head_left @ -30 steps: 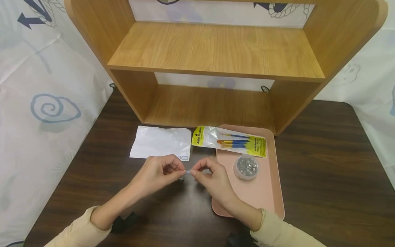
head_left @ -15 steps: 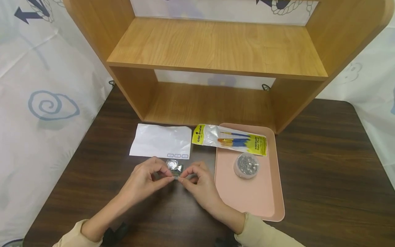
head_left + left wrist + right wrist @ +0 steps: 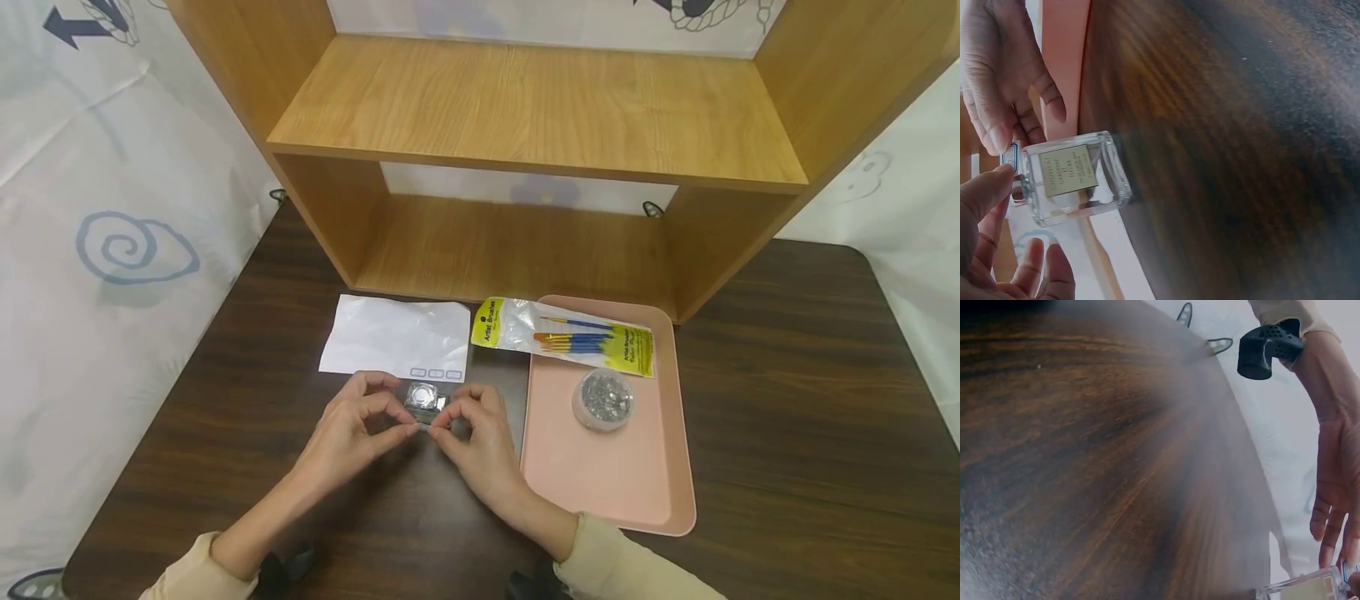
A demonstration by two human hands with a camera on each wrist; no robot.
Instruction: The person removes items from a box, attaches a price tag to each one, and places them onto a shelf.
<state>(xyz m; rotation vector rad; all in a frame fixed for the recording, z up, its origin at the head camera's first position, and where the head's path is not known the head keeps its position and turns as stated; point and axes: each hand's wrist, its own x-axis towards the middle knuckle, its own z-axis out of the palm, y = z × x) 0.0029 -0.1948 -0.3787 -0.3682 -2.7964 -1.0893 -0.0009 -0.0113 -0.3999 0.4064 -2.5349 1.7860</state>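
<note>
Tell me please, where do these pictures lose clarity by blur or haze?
Head view: the brush packet looks fairly sharp, but small marks on the white paper blur; left wrist view: the bottle and blue-edged label show fairly clearly, while the table turns grainy toward upper right; right wrist view: pale haze covers the table near its right edge.

Left hand (image 3: 982, 242), right hand (image 3: 1002, 72) pinch blue-edged label (image 3: 1010, 157) at glass bottle's (image 3: 1072, 175) cap end.
</note>
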